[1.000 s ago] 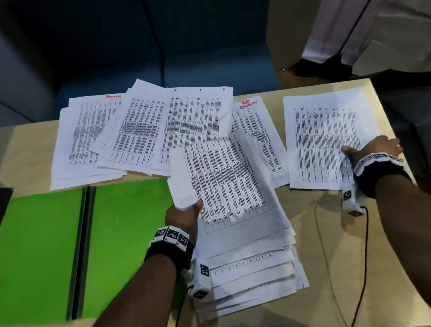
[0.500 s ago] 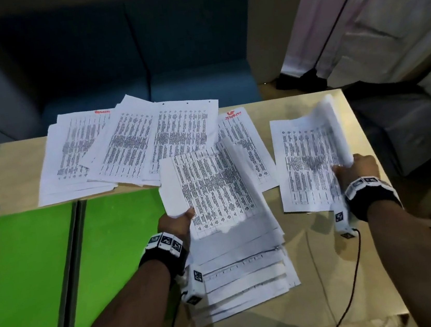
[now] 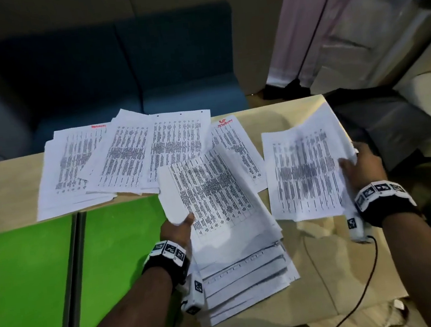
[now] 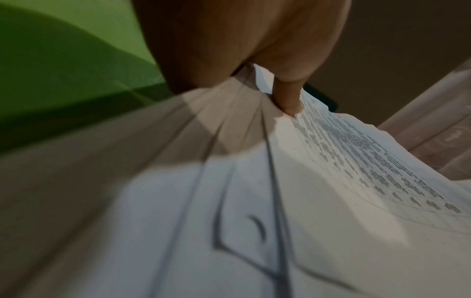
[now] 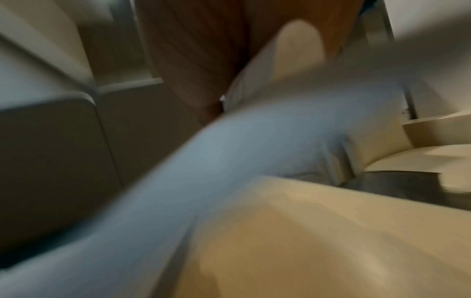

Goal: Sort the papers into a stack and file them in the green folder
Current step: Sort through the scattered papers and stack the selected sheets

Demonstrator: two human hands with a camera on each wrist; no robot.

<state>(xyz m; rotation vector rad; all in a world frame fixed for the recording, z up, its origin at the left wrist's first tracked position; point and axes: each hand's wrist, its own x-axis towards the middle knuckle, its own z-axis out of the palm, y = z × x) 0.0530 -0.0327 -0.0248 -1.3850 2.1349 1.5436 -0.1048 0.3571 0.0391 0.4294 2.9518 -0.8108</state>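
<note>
My right hand (image 3: 363,164) grips a thin, floppy sheaf (image 3: 305,171) by its edge, off the tabletop (image 3: 331,279); my left hand (image 3: 177,229) pinches the stack (image 3: 213,199), folder (image 3: 117,257) beside it; light paper slides, so I'd hold edges

The open folder (image 3: 46,279) is laid at lower left on the bench (image 3: 345,277). A stack (image 3: 243,263) is placed to its right at centre, sheets (image 3: 116,159) are spread above both, and another sheaf (image 3: 305,174) is found at right.
</note>
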